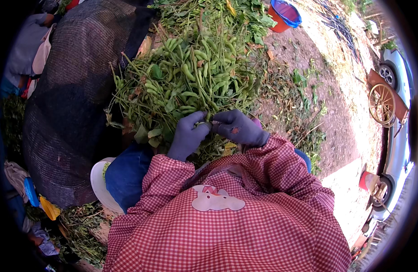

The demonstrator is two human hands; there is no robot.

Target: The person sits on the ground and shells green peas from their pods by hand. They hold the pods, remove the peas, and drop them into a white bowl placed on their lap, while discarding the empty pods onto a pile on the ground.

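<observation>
A heap of uprooted soybean plants, thick with green pods and leafy stems, lies right in front of me. Both hands wear greyish-purple gloves and meet at the heap's near edge. My left hand is curled around green pods, of which only a little shows between thumb and fingers. Close beside it, the fingertips of my right hand pinch at a stem of the same plants; the exact grip is partly hidden. The right glove has a worn hole on its back.
Dark mesh netting covers a large bulk on the left. Near my left knee is a white round container. An orange bucket with a blue liner stands at the far right. Beyond are a cart wheel, a parked car and another person.
</observation>
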